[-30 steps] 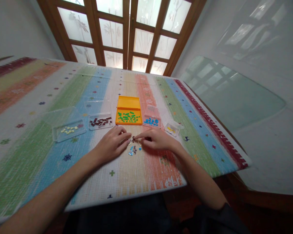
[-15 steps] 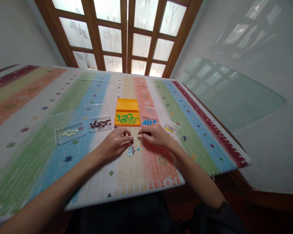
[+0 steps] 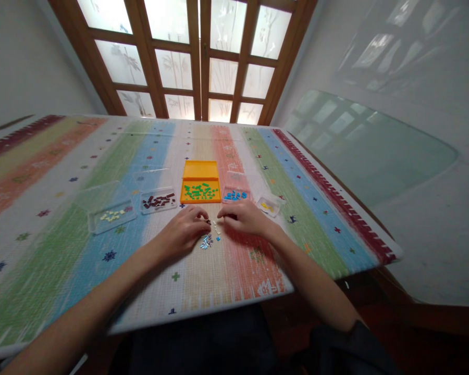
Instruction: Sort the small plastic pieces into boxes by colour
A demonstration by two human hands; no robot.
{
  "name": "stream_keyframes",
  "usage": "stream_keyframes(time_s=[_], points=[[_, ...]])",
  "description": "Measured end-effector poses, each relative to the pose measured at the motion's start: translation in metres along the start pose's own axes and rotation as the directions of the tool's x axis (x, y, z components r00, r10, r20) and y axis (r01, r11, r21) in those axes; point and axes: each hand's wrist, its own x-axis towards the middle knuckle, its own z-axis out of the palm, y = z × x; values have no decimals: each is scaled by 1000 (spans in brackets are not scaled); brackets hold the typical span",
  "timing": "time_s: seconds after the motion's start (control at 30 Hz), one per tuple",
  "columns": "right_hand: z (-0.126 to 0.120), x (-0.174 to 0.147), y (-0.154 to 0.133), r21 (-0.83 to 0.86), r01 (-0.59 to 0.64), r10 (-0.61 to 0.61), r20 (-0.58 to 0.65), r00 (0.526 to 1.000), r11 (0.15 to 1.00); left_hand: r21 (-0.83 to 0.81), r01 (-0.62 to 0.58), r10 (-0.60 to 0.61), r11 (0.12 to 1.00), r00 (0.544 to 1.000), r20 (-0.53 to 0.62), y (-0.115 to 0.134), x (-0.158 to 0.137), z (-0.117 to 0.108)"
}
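My left hand [image 3: 186, 227] rests on the table with fingers curled and the thumb near the fingertips. Something small and dark shows at those fingertips, too tiny to name. Opposite it, my right hand [image 3: 245, 217] has its fingers bent together, palm down; whatever they hold, if anything, is hidden. Between the hands runs a short line of small white pieces [image 3: 216, 227]. A single blue piece [image 3: 218, 238] lies at its near end. Just left of that is a little pile of mixed blue, grey and whitish pieces [image 3: 207, 241], close to my left hand.
Beyond the hands stands an open orange case [image 3: 200, 169] with green pieces [image 3: 201, 191]. Clear boxes flank it, holding brown pieces [image 3: 159, 201], pale yellow pieces [image 3: 112, 215], blue pieces [image 3: 235, 195] and yellow pieces [image 3: 266, 207]. A striped cloth [image 3: 140, 291] covers the table.
The camera view has shifted slightly, so everything sits a little further left. Both hands keep nearly the same pose beside the small pieces.
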Motion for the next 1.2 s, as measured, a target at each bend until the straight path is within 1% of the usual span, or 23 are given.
stream_keyframes(time_s=[0.2,0.33,0.47,0.63,0.8,0.97,1.07,1.2], points=[[-1,-1,-1,-1,-4,4,2,1000,1000,-11,-7,7,1000,1000,30,0,2,1],[-3,-1,-2,-10,-12,12,-6,1000,1000,-9,26,-25,1000,997,72,0,4,-1],[-5,-2,-2,-23,-33,33,-8,999,999,-23,58,-56,998,994,90,-4,2,-6],[-6,-2,-2,-88,-81,84,35,996,993,2,102,-101,995,984,144,-11,1,-8],[-6,-2,-3,-112,-91,97,50,994,989,51,74,-82,996,981,175,-12,5,-3],[-4,-2,-2,-101,-78,83,55,995,992,57,44,-53,997,987,153,-14,6,3],[-2,-2,-3,-97,-58,65,70,995,994,51,56,-63,997,989,134,-16,4,3],[4,-1,-7,-120,-19,24,44,999,993,19,75,-77,997,991,114,-17,1,0]])
